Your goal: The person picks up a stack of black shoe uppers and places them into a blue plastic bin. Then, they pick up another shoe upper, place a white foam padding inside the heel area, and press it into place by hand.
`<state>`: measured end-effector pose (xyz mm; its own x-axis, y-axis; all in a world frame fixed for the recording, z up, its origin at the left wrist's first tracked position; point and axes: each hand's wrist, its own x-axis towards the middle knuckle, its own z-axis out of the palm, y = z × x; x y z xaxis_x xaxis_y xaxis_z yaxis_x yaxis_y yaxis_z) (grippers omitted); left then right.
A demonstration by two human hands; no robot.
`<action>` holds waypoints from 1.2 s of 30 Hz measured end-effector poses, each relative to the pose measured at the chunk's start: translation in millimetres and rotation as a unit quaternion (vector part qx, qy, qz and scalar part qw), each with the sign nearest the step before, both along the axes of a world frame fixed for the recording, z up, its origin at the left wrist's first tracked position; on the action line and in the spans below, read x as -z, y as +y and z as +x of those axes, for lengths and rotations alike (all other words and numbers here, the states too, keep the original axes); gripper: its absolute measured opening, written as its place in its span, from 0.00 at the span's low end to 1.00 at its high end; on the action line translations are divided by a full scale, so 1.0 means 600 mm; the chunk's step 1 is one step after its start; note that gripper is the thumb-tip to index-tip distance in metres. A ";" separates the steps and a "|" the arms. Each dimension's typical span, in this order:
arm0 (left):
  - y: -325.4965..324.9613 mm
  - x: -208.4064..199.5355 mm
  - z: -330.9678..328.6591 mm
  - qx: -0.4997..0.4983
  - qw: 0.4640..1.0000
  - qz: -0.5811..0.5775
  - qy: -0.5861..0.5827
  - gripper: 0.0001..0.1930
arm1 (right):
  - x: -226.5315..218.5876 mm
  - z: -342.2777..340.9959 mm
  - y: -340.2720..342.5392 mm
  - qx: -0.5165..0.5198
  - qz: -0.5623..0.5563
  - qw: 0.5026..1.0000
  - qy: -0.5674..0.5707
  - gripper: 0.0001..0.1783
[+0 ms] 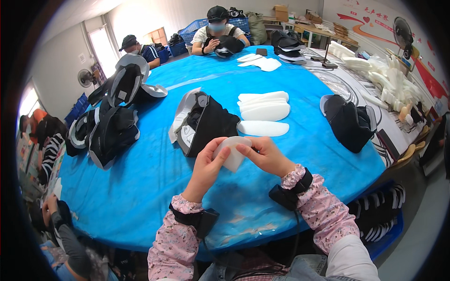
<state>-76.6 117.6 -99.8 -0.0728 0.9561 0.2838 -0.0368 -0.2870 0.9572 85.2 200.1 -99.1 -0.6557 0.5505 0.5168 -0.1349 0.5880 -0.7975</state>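
Both my hands meet over the near middle of the blue-covered table [187, 215]. Between them is a thin white oval pad [233, 161], held up off the cover. The fingers of my left hand [207, 161] pinch its left side, thumb on the near face. My right hand [268, 157] grips the upper right edge, also with the thumb in front. Just beyond my left hand stands a black fabric piece [215, 124] with a pale lining, its open side facing left. Past my fingers lie a single white pad [263, 128] and a small stack of similar pads [265, 108].
Black pieces with pale edges are heaped at left [115, 129]; another black piece [349, 122] sits at right. White pads [259, 62] lie farther off, before a seated person [220, 35] handling black fabric. A blue crate [386, 229] stands low at right.
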 end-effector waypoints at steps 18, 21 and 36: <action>-0.001 -0.003 0.002 -0.040 0.998 0.031 0.046 0.15 | -0.004 0.006 -0.002 0.031 0.038 0.998 -0.025 0.18; 0.000 -0.002 0.001 -0.041 0.997 0.033 0.052 0.15 | -0.018 0.007 -0.009 0.059 0.077 0.994 -0.047 0.18; 0.005 -0.013 -0.114 -0.181 0.975 0.123 0.042 0.16 | -0.012 0.016 -0.009 0.108 0.076 0.991 0.035 0.24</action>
<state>-144.7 120.8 -91.9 -0.3600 0.7744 0.5203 0.1854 -0.4872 0.8534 94.6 194.4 -91.6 -0.4900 0.5874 0.6441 -0.0444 0.7211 -0.6914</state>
